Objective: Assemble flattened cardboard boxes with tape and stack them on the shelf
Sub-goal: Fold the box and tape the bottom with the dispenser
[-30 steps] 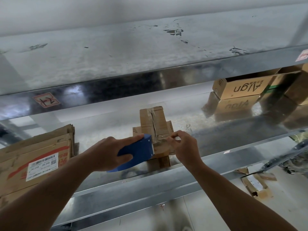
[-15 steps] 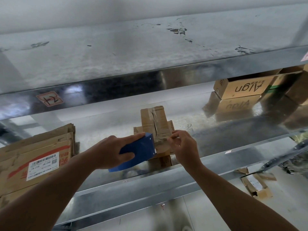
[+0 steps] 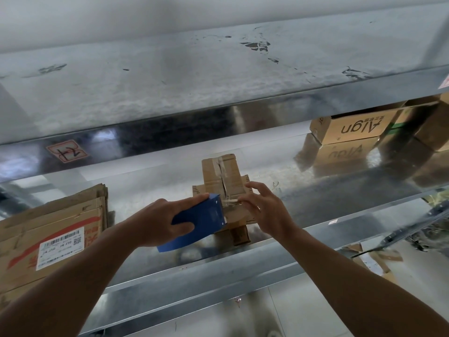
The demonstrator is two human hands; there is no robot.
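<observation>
Fingers [image 3: 192, 200] of your left hand [image 3: 158, 220] are wrapped round the blue tape dispenser [image 3: 201, 221], forefinger laid along its top edge and thumb across its side. Your right hand [image 3: 269, 210] pinches the clear tape strip [image 3: 232, 202] just off the dispenser's front, with its other fingers spread loosely above. Both hands meet at the near face of the small cardboard box [image 3: 220, 175], which stands on the shiny metal shelf [image 3: 150, 190] with a taped seam running down its upper face; its lower part is hidden behind the dispenser and your hands. To your left on the same shelf lies a stack of flattened cardboard [image 3: 56, 222] carrying a white barcode label [image 3: 60, 248]. Well apart at the far right sits a brown box printed "Algn" [image 3: 352, 127], its lettering upside down and mirrored in the shelf. Above runs the upper shelf [image 3: 194, 81], a red-bordered sticker [image 3: 66, 150] on its front edge. Below right, cardboard scraps [image 3: 379, 261] lie on the floor.
</observation>
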